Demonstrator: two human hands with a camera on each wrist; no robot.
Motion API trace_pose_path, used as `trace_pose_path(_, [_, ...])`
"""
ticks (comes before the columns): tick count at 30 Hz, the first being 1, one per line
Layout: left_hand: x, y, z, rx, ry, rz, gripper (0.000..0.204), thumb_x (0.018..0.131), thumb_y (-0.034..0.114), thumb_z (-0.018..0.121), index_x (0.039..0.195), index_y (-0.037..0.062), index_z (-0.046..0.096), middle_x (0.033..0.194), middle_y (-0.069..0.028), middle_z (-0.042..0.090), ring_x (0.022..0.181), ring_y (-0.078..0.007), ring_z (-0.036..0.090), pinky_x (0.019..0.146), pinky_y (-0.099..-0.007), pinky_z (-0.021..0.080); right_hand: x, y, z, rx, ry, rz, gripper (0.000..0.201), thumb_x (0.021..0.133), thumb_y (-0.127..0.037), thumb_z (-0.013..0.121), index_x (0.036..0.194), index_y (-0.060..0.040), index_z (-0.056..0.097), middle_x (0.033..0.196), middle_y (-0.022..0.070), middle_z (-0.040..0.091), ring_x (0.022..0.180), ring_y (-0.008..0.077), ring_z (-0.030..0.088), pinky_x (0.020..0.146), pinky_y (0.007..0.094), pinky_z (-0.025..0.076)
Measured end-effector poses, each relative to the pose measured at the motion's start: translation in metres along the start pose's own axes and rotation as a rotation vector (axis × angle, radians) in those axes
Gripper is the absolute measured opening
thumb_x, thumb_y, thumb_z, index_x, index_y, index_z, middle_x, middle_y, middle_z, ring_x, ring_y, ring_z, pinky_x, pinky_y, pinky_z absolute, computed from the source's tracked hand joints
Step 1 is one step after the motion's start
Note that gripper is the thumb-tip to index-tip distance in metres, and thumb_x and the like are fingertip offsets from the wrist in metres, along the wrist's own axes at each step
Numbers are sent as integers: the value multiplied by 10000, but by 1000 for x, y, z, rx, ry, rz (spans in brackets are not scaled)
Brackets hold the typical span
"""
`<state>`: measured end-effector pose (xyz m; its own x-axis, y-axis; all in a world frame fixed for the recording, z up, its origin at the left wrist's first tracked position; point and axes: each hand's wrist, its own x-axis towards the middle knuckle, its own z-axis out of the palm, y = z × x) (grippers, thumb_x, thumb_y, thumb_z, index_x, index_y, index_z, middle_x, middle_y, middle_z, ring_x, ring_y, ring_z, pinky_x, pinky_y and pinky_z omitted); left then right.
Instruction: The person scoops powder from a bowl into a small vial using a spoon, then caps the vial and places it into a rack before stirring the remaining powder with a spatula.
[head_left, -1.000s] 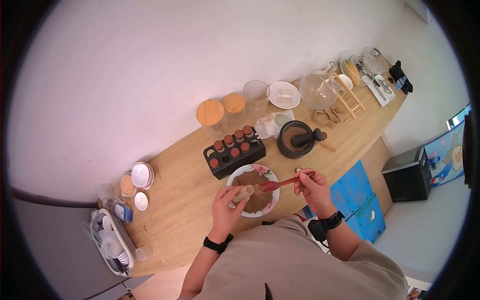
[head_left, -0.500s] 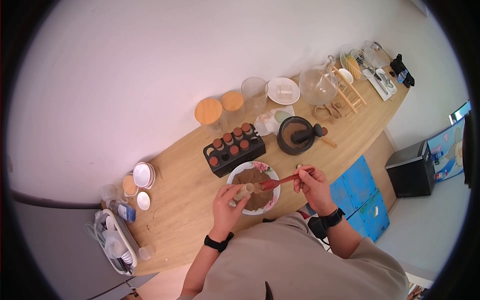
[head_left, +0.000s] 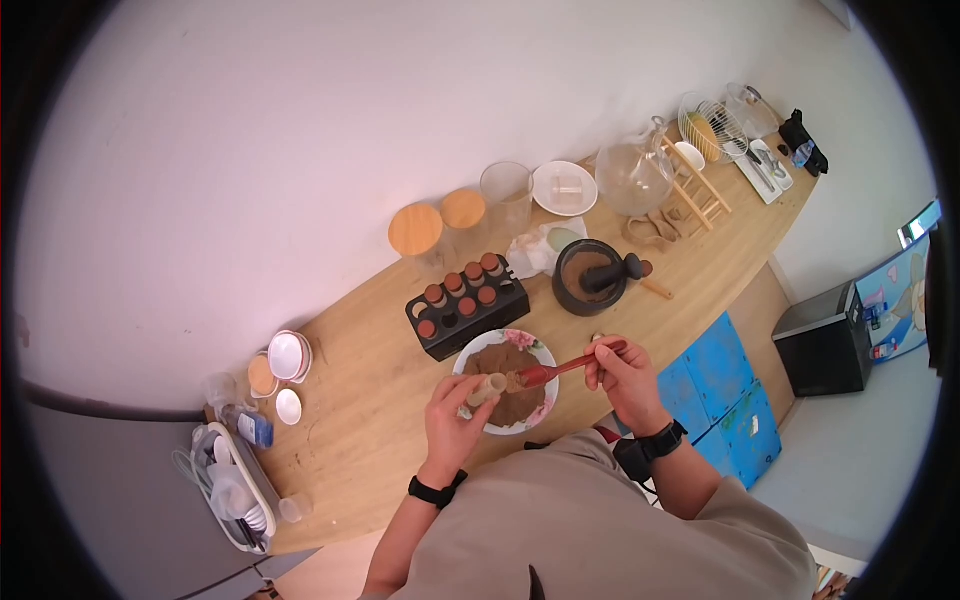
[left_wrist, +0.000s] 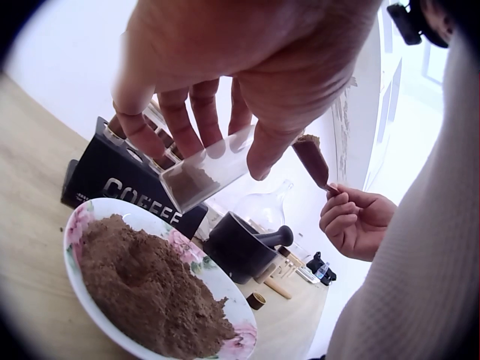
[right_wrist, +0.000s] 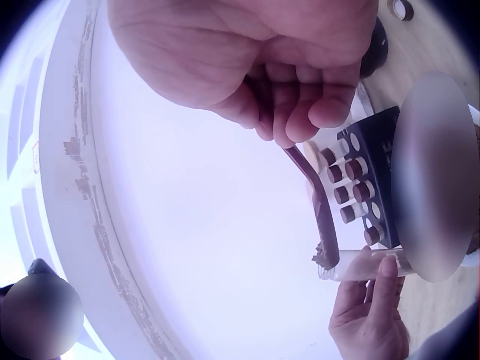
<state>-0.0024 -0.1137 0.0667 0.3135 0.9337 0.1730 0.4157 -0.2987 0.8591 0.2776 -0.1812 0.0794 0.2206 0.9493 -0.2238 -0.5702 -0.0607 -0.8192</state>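
My left hand [head_left: 452, 412] grips a clear glass tube [left_wrist: 206, 174] between thumb and fingers, over the bowl. Brown powder lies in the tube's closed end, and the tube is tilted. In my right hand [head_left: 622, 378] is the handle of a dark red scoop [head_left: 540, 375], pinched by thumb and fingers. Some powder sits on the scoop's tip, which is right at the tube's mouth in the right wrist view. Below, a white floral bowl [left_wrist: 82, 300] holds a heap of brown powder [left_wrist: 142, 285].
Behind the bowl stands a black rack [head_left: 470, 325] of red-capped tubes. A dark mortar [head_left: 575, 300] with pestle is to its right. Jars with wooden lids [head_left: 415, 230] and a round glass vessel [head_left: 632, 178] line the wall. White cups [head_left: 288, 406] are at the left.
Both hands keep nearly the same pose, the scoop's tip staying close to the tube's mouth. The head view shifts slightly.
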Motion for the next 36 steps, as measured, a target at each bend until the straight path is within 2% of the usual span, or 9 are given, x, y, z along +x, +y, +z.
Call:
trace_pose_path(6, [-2,0,-2,28,7,-15,361,814,15,900,1158,29,792,1106,-129,743,1008,-282,728,888,-357,578,-3,8,3,-16,48,8,170,1109,-138,630,1118,5,722,880,69,716,752,144,653,692,297,526])
trace_pose_path(8, [-3,-2,1,-17,0,-3,364,815,17,901,1162,31,794,1108,-129,744,1010,-283,729,896,-357,579,-6,-2,-7,-55,93,-18,168,1109,-135,628,1118,4,721,879,69,716,754,144,655,693,298,526])
trace_pose_path(10, [-3,-4,-2,5,35,22,370,818,21,902,1173,24,793,1119,-132,745,1019,-277,729,908,-353,578,-5,6,-6,-21,23,-11,170,1110,-134,624,1125,6,719,882,72,718,760,145,661,695,300,527])
trace_pose_path(15, [-5,-6,-5,-20,59,-31,363,821,18,898,1168,17,791,1138,-133,741,1036,-265,723,909,-352,575,-4,5,4,-21,39,-3,176,1114,-136,618,1133,9,716,893,74,717,765,146,663,698,307,529])
trace_pose_path(17, [-9,-7,-1,-22,48,-57,374,815,8,892,1175,28,792,1135,-136,739,1031,-273,724,909,-353,575,-8,2,7,-16,96,3,175,1115,-130,607,1133,17,699,855,91,704,737,164,659,681,311,520])
trace_pose_path(21, [-9,-8,-3,27,63,-60,388,807,-2,886,1181,36,793,1134,-138,734,1025,-294,725,910,-359,581,0,2,11,-47,54,-18,173,1112,-131,621,1134,14,712,888,75,712,763,151,660,698,304,523])
trace_pose_path(23, [-12,-9,3,42,72,-72,403,791,42,896,1181,92,807,1139,-121,724,1073,-328,693,932,-413,577,-1,-7,10,-118,82,-24,165,1105,-124,633,1130,21,709,892,82,713,772,154,665,701,301,522])
trace_pose_path(29, [-7,-7,12,105,109,-52,446,779,28,889,1211,100,800,1152,-103,712,1089,-316,676,924,-406,574,12,-17,6,-202,34,-31,153,1098,-107,638,1119,28,707,890,87,708,787,152,670,712,294,525])
trace_pose_path(36, [-8,2,25,119,144,-168,453,775,14,878,1214,100,801,1152,-106,702,1097,-311,671,930,-407,573,33,-33,3,-247,-82,-3,131,1085,-79,655,1131,36,700,894,82,702,793,138,668,728,281,531])
